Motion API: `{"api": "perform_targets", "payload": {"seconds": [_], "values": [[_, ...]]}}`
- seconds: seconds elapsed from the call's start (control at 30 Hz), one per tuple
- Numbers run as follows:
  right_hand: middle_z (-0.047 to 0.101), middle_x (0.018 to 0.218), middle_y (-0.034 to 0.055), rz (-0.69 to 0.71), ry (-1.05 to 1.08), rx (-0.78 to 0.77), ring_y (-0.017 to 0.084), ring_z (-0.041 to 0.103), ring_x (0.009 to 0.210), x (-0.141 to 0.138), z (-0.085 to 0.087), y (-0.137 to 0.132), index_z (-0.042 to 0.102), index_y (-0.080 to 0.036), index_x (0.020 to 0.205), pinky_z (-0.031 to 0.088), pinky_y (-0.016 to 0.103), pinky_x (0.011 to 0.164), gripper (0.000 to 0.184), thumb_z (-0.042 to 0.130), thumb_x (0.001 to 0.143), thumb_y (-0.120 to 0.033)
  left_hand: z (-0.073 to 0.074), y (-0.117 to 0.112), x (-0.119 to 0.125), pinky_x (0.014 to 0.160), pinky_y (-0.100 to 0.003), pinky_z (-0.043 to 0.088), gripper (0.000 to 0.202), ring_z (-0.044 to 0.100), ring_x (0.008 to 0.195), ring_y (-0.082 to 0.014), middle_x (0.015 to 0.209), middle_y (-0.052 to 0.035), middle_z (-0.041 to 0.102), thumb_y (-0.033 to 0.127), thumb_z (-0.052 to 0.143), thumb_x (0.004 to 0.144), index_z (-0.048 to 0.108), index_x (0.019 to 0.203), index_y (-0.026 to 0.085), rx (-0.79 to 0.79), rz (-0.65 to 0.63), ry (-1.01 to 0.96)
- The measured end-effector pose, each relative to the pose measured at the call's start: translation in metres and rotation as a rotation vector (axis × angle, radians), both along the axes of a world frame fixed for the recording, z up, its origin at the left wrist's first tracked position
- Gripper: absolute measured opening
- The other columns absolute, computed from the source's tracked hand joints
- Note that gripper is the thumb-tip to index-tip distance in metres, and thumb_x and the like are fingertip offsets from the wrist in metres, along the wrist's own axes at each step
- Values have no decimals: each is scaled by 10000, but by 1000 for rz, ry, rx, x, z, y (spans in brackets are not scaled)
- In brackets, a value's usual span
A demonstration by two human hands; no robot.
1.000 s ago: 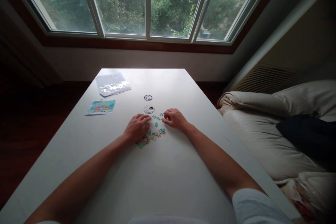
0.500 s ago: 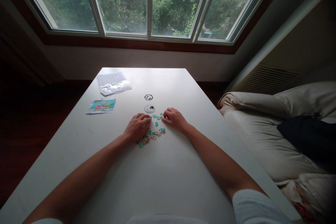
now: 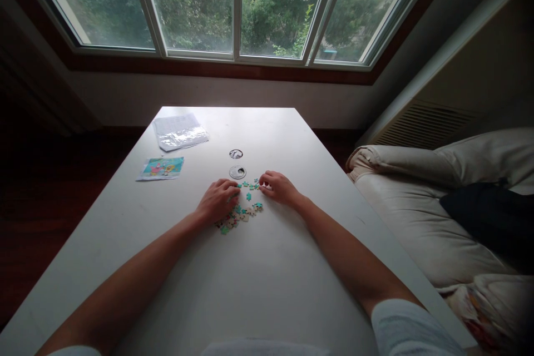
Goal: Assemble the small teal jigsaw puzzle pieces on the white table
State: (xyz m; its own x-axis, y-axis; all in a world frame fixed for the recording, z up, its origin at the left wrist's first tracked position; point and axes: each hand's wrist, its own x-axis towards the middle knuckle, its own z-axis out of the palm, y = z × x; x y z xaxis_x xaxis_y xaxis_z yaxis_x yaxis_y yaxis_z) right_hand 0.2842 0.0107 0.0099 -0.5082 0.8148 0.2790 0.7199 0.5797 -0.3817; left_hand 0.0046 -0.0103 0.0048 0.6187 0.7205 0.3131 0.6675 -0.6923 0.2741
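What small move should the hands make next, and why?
I'd probably have the right hand nudge the lone teal puzzle piece forward to the loose line of pieces. It lies apart, between that line and the pile, and the right fingertips are close by, at the line's right end.

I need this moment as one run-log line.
left hand: at puzzle pile | right hand: at loose pieces | both grips: unclear | picture sheet: left of hands | plastic bag: beyond sheet
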Motion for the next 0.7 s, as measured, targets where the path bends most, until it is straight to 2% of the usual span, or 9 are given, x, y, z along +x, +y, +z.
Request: {"api": "perform_targets", "payload": {"seconds": [0.13, 0.23, 0.37, 0.57, 0.63, 0.7], "values": [[612, 840, 9, 202, -23, -161, 122, 512, 709, -2, 19, -9, 630, -190, 853, 356, 244, 666, 144, 696, 866, -318, 0, 2, -1, 1044, -473, 459, 261, 510, 1269, -276, 1322, -61, 636, 278, 557, 941, 692, 1164, 259, -7, 20, -3], [603, 776, -5, 277, -70, -235, 114, 487, 668, -5, 28, -14, 612, -184, 792, 323, 243, 627, 221, 727, 843, -367, 0, 2, -1, 1052, -470, 458, 256, 509, 1269, -272, 1325, -64, 631, 279, 556, 940, 694, 1154, 260, -2, 29, 0], [600, 751, -11, 281, -89, -248, 119, 478, 668, -6, 29, -15, 611, -190, 784, 308, 248, 627, 198, 721, 840, -344, 1, 1, -2, 1043, -481, 467, 253, 507, 1271, -279, 1331, -67, 629, 274, 549, 942, 691, 1150, 254, 3, 19, -4], [588, 731, -22, 165, -66, -200, 119, 456, 663, -7, 14, -11, 615, -196, 785, 297, 242, 627, 41, 635, 818, -183, 0, 3, -3, 1077, -489, 450, 336, 498, 1286, -265, 1340, -44, 629, 118, 547, 866, 698, 1125, 270, -9, -48, -14], [586, 730, -22, 135, -54, -190, 119, 454, 665, -7, 12, -10, 630, -195, 803, 303, 240, 635, 45, 613, 811, -154, -1, 4, -3, 1090, -484, 443, 348, 494, 1291, -259, 1341, -38, 627, 102, 553, 853, 698, 1119, 274, -4, -61, -11], [585, 737, -22, 163, -39, -224, 120, 468, 672, -5, 14, -9, 653, -198, 850, 319, 236, 642, 59, 617, 818, -164, -2, 4, -3, 1093, -478, 442, 345, 497, 1286, -256, 1334, -37, 630, 105, 561, 852, 697, 1119, 276, -3, -73, -14]]}}
